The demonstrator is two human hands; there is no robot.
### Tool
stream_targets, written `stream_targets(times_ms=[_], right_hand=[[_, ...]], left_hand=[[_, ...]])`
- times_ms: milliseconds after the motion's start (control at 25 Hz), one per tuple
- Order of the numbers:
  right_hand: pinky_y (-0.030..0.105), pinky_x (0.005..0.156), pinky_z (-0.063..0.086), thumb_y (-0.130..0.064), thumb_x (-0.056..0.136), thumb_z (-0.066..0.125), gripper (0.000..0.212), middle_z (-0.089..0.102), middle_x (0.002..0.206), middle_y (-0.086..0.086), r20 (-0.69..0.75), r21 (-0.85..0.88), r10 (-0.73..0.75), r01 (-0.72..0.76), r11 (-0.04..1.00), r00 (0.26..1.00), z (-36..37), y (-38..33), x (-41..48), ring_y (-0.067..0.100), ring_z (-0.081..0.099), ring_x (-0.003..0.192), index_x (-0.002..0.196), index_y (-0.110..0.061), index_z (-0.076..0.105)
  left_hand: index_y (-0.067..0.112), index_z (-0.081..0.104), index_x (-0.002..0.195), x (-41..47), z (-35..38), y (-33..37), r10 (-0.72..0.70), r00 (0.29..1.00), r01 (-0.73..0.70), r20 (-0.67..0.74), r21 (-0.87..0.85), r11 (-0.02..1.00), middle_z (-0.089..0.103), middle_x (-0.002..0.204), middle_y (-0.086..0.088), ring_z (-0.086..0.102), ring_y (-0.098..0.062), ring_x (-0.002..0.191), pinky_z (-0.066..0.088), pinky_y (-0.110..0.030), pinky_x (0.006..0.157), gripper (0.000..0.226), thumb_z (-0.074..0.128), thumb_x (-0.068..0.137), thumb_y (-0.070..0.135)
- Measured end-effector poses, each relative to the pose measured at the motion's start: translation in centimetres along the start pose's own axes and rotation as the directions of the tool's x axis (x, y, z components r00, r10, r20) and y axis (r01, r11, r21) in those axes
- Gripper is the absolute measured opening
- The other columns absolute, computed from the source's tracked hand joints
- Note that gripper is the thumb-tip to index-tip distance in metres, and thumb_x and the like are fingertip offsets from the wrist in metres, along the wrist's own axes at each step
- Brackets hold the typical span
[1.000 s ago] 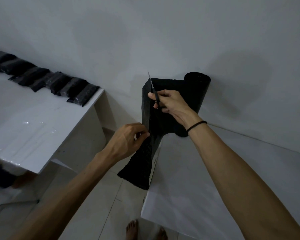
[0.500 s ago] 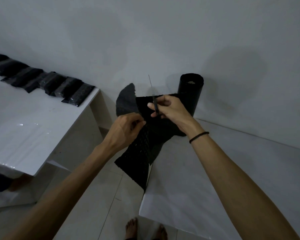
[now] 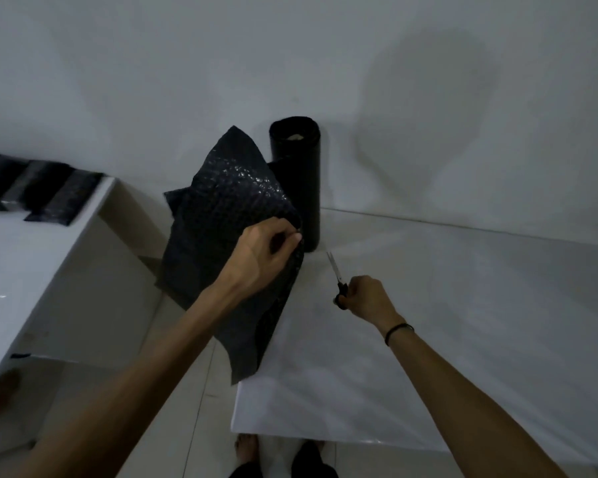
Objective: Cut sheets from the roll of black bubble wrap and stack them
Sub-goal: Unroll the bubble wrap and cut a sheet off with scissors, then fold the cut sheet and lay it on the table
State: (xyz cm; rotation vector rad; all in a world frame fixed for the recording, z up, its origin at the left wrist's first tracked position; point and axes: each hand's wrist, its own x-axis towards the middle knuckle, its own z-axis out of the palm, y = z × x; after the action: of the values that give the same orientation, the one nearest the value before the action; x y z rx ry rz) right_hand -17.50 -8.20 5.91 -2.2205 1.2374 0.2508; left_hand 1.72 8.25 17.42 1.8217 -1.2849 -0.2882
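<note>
Now my left hand (image 3: 263, 257) pinches the crinkled black bubble-wrap sheet (image 3: 221, 215) beside the upright black roll (image 3: 296, 174); my right hand (image 3: 368, 296) grips small black-handled scissors (image 3: 337, 277) above the white counter (image 3: 463, 322).

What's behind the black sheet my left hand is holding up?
The upright roll of bubble wrap, standing on the white table against the wall. The sheet covers the roll's lower left side, so whether the two are joined there cannot be seen.

Upright roll of black bubble wrap (image 3: 296, 181), core end up. Loose sheet (image 3: 218, 215), glossy and crumpled, raised just left of roll, overlapping its side. Black-handled scissors (image 3: 337, 279) near roll's base, tips toward it. Overlapping cut sheets (image 3: 38, 188) well left of roll.
</note>
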Motion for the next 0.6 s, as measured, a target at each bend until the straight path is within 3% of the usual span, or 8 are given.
stream_targets(times_ms=[80,160,240,360,440,600], right_hand=[[0.023,0.042,0.030,-0.024,0.086,0.072,0.038,0.047,0.060,-0.001,0.018,-0.116,0.016,-0.014,0.993,1.000,0.8,2.4,2.5,0.016,0.050,0.055,0.061,-0.013,0.046],[0.021,0.046,0.032,-0.019,0.087,0.070,0.035,0.052,0.069,0.003,0.033,-0.150,0.023,-0.018,0.989,0.999,1.4,4.2,5.3,0.019,0.051,0.061,0.063,-0.010,0.045],[0.025,0.060,0.040,-0.018,0.088,0.067,0.016,0.062,0.095,0.015,0.064,-0.200,0.007,0.006,0.980,0.998,1.5,5.0,7.8,0.025,0.058,0.080,0.082,-0.007,0.057],[0.035,0.084,0.049,-0.018,0.090,0.065,0.029,0.054,0.123,0.019,0.178,-0.332,-0.045,0.103,0.938,0.983,2.3,5.8,10.4,0.034,0.059,0.107,0.114,-0.003,0.059],[0.038,0.090,0.050,-0.020,0.085,0.069,0.038,0.053,0.126,0.016,0.246,-0.427,-0.048,0.153,0.891,0.968,2.4,6.0,11.0,0.034,0.058,0.111,0.119,-0.007,0.058],[0.034,0.082,0.050,-0.029,0.080,0.075,0.041,0.063,0.118,0.012,0.388,-0.417,0.000,0.175,0.892,0.922,2.0,6.5,11.7,0.030,0.063,0.105,0.113,-0.009,0.061]], left_hand=[[0.012,0.069,0.090,1.1,2.6,0.9,-0.013,1.000,0.013,0.009,0.010,1.000,0.066,0.084,0.004,0.061,-0.006,0.075,0.047,-0.017,0.069,0.015,0.061,0.097,0.022],[0.011,0.069,0.092,2.0,4.8,1.3,-0.052,0.999,0.052,0.009,0.033,0.998,0.067,0.085,0.003,0.061,-0.007,0.076,0.050,-0.023,0.071,0.016,0.061,0.097,0.023],[0.012,0.069,0.093,2.7,6.6,1.3,-0.096,0.995,0.096,-0.008,0.049,0.994,0.067,0.086,0.003,0.062,-0.009,0.077,0.051,-0.028,0.074,0.016,0.061,0.097,0.025],[0.013,0.070,0.093,3.9,8.7,1.2,-0.131,0.990,0.134,-0.047,0.057,0.989,0.068,0.087,0.003,0.063,-0.011,0.078,0.052,-0.031,0.075,0.015,0.062,0.097,0.025],[0.012,0.071,0.093,4.4,9.7,1.2,-0.146,0.987,0.150,-0.064,0.054,0.987,0.068,0.088,0.004,0.063,-0.009,0.078,0.052,-0.030,0.076,0.015,0.063,0.096,0.024],[0.012,0.072,0.095,4.5,10.6,1.7,-0.171,0.982,0.174,-0.078,0.043,0.984,0.069,0.090,0.004,0.064,-0.008,0.080,0.053,-0.028,0.076,0.015,0.063,0.096,0.024]])
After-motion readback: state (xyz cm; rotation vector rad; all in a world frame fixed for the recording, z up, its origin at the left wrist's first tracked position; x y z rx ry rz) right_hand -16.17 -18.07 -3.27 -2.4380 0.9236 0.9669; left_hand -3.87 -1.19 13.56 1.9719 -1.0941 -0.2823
